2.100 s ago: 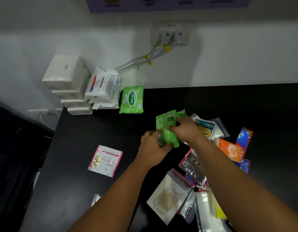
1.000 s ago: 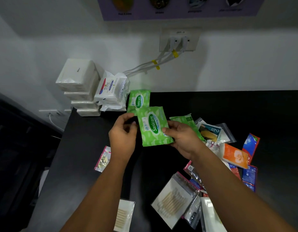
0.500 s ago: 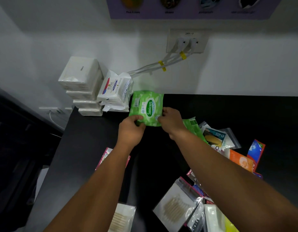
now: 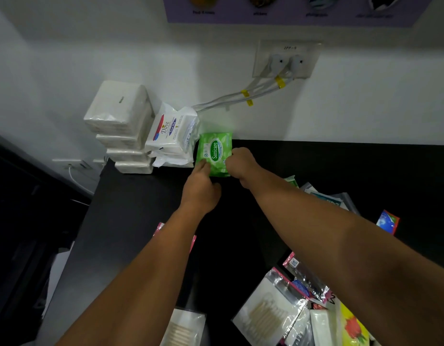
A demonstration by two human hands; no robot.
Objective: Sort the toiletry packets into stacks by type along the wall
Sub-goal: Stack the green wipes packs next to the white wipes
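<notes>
A green Sanicare wipes packet [image 4: 214,151] lies against the wall on the black table [image 4: 131,211], right of a stack of white Dove packets [image 4: 171,136]. My left hand [image 4: 201,188] pinches the green packet's near left corner. My right hand [image 4: 241,163] grips its near right edge. Whether a second green packet lies beneath it is hidden. A taller stack of plain white tissue packs [image 4: 121,121] stands at the far left by the wall.
Mixed packets are strewn at the right: cotton-swab bags [image 4: 268,313], a red-and-blue sachet [image 4: 387,221], clear pouches [image 4: 335,201]. A pink-edged sachet [image 4: 161,227] peeks from under my left forearm. Another swab bag [image 4: 183,330] lies near the front edge. Cables [image 4: 241,96] run along the wall.
Both hands have carried the green Sanicare packet from mid-table to the wall and lowered it beside the Dove stack, over the spot where another green packet lay.
</notes>
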